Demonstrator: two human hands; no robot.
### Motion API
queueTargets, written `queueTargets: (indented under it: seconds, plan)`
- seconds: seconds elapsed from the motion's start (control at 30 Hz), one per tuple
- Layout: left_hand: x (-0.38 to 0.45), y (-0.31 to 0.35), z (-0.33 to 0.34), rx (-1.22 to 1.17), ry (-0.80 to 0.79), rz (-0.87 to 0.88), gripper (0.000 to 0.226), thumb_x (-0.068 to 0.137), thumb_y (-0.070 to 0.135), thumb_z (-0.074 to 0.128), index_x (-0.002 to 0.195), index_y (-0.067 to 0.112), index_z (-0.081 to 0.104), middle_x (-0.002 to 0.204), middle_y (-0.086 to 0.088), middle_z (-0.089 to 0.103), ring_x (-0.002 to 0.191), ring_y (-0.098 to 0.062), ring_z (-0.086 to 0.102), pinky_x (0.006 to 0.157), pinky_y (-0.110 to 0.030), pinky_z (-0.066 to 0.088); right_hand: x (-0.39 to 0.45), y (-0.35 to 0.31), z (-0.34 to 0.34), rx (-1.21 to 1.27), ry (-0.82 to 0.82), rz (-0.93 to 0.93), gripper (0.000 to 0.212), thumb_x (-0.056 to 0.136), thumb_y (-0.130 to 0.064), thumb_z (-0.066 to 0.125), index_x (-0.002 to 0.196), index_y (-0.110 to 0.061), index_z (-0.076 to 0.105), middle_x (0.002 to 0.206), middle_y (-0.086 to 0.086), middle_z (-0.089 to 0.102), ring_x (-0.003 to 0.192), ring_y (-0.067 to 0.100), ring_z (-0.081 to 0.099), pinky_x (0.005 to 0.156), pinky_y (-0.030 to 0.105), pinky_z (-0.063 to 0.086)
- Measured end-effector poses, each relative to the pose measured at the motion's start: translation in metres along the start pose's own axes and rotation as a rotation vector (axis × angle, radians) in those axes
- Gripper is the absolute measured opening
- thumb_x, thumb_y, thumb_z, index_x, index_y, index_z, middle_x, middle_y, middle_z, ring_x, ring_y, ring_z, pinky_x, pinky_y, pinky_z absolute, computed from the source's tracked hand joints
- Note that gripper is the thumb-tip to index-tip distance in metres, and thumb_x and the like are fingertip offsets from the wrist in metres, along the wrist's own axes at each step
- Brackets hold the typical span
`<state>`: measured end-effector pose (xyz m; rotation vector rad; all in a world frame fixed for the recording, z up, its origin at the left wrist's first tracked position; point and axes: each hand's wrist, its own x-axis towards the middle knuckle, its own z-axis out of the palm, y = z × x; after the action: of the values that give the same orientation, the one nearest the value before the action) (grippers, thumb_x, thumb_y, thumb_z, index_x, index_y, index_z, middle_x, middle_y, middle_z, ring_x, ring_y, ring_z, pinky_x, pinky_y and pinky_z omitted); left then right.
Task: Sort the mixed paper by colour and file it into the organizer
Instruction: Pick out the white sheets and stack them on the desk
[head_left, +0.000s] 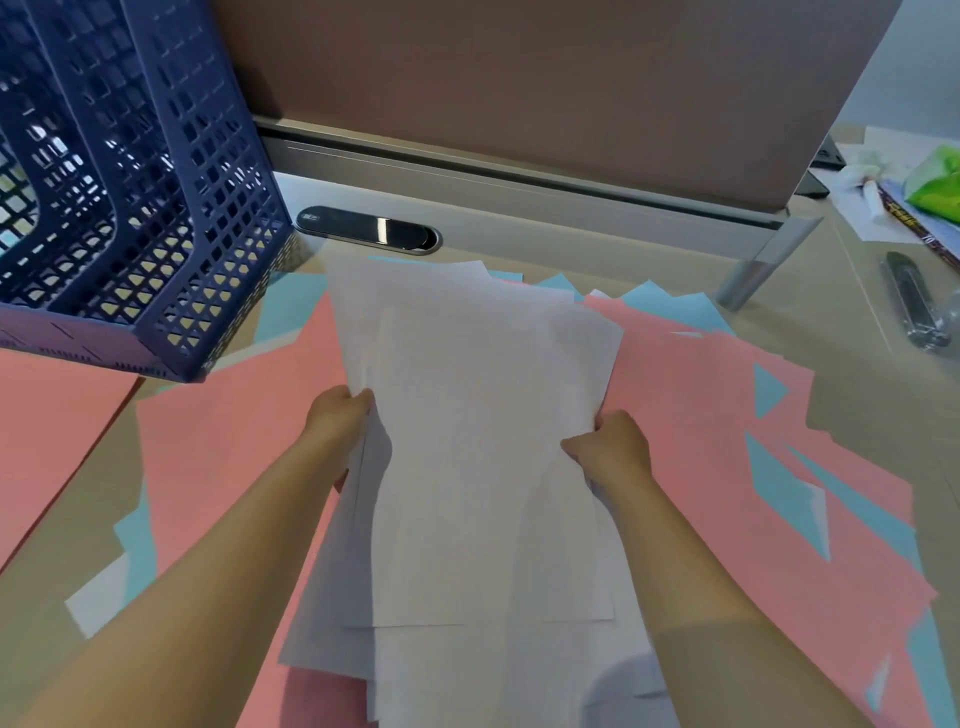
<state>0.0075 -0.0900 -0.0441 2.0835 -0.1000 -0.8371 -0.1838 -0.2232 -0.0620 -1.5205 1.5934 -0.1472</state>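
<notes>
Between left hand (340, 415) and right hand (615, 447), white paper stack (483, 441), gripped at both edges

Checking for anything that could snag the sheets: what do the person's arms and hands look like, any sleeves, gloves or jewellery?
Both forearms are bare as far as the frame shows, with no sleeve in view. The left hand and the right hand wear no gloves. No watch, bracelet or ring shows on the visible parts.

Beige bench (857, 415), brown partition panel (519, 78) behind on grey rail, oval cable port (368, 229), soft even light.
</notes>
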Motion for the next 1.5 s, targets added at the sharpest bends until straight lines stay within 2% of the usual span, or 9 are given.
queueTargets:
  seconds: [0.23, 0.43, 0.6, 0.67, 0.77, 0.97, 1.17, 1.33, 1.5]
  plan:
    - [-0.012, -0.006, -0.021, 0.000, -0.339, 0.027, 0.021, 0.091, -0.003, 0.051, 0.076, 0.012, 0.053, 0.037, 0.006, 0.054, 0.028, 0.000, 0.048, 0.032, -0.010, 0.034, -0.007, -0.011, 0.008, -0.424, -0.071, -0.257, 0.051, 0.086, -0.025, 0.046, 0.135, -0.038, 0.039, 0.115, 0.009, 0.045, 0.110, 0.031, 0.048, 0.095, 0.038, 0.045]
    - [-0.006, -0.031, -0.029, -0.046, -0.057, 0.047, 0.011, 0.090, 0.000, 0.054, 0.079, 0.000, 0.055, 0.081, -0.008, 0.055, 0.083, -0.024, 0.052, 0.074, -0.030, 0.041, -0.010, -0.014, 0.019, -0.249, -0.032, -0.273, 0.047, 0.088, -0.019, 0.046, 0.135, -0.018, 0.042, 0.129, 0.012, 0.050, 0.113, 0.032, 0.052, 0.095, 0.038, 0.045]
    - [-0.011, -0.054, -0.032, -0.063, 0.220, -0.022, 0.032, 0.094, 0.008, 0.041, 0.063, 0.009, 0.037, 0.071, -0.011, 0.039, 0.073, -0.025, 0.039, 0.063, -0.030, 0.032, -0.023, -0.009, 0.024, -0.302, -0.106, -0.299, 0.024, 0.089, -0.016, 0.039, 0.106, -0.010, 0.056, 0.112, 0.011, 0.056, 0.083, 0.026, 0.052, 0.066, 0.029, 0.040]
    - [-0.020, -0.058, -0.025, -0.005, 0.173, -0.037, 0.021, 0.096, 0.014, 0.040, 0.101, -0.002, 0.053, 0.107, -0.020, 0.054, 0.099, -0.035, 0.051, 0.084, -0.038, 0.042, -0.028, -0.007, 0.025, -0.327, -0.117, -0.304, 0.018, 0.088, -0.018, 0.042, 0.099, -0.010, 0.054, 0.104, 0.008, 0.055, 0.079, 0.025, 0.048, 0.063, 0.028, 0.036]
    - [-0.037, -0.053, -0.017, 0.036, 0.080, -0.095, 0.052, 0.096, 0.020, 0.045, 0.138, -0.006, 0.027, 0.139, -0.023, 0.041, 0.126, -0.038, 0.043, 0.102, -0.041, 0.037, -0.038, -0.002, 0.021, -0.266, -0.181, -0.254, 0.017, 0.089, -0.019, 0.043, 0.104, -0.010, 0.046, 0.096, 0.004, 0.051, 0.082, 0.025, 0.049, 0.069, 0.028, 0.039]
    - [-0.064, -0.077, -0.027, -0.205, -0.086, -0.222, 0.036, 0.092, 0.013, 0.055, 0.121, -0.009, 0.053, 0.125, -0.021, 0.058, 0.115, -0.032, 0.054, 0.086, -0.031, 0.038, -0.049, 0.014, 0.012, -0.350, -0.206, -0.315, 0.010, 0.089, -0.019, 0.042, 0.085, -0.011, 0.047, 0.080, -0.001, 0.046, 0.079, 0.023, 0.046, 0.066, 0.028, 0.035]
    - [-0.086, -0.080, -0.016, -0.131, 0.110, 0.147, 0.032, 0.087, -0.010, 0.046, 0.116, 0.000, 0.055, 0.105, -0.011, 0.057, 0.091, -0.019, 0.050, 0.076, -0.027, 0.039, -0.046, 0.022, 0.006, -0.465, -0.137, -0.375, 0.017, 0.085, -0.016, 0.049, 0.071, -0.011, 0.043, 0.087, 0.005, 0.039, 0.086, 0.026, 0.043, 0.071, 0.028, 0.037]
    - [-0.104, -0.062, -0.033, -0.295, 0.076, 0.283, 0.029, 0.089, -0.012, 0.044, 0.105, 0.011, 0.050, 0.078, 0.003, 0.055, 0.066, -0.009, 0.049, 0.049, -0.007, 0.044, -0.057, 0.012, -0.003, 0.065, -0.289, -0.298, 0.050, 0.072, -0.020, 0.069, 0.116, -0.005, 0.051, 0.114, 0.005, 0.058, 0.095, 0.025, 0.060, 0.073, 0.032, 0.053]
    - [-0.115, -0.042, -0.054, -0.411, 0.056, 0.329, 0.030, 0.088, -0.012, 0.044, 0.109, 0.009, 0.052, 0.080, 0.002, 0.058, 0.070, -0.014, 0.055, 0.067, -0.023, 0.045, -0.075, -0.021, -0.023, 0.406, -0.469, -0.380, 0.021, 0.082, 0.006, 0.058, 0.078, -0.014, 0.062, 0.072, -0.002, 0.069, 0.062, 0.014, 0.065, 0.060, 0.024, 0.054]
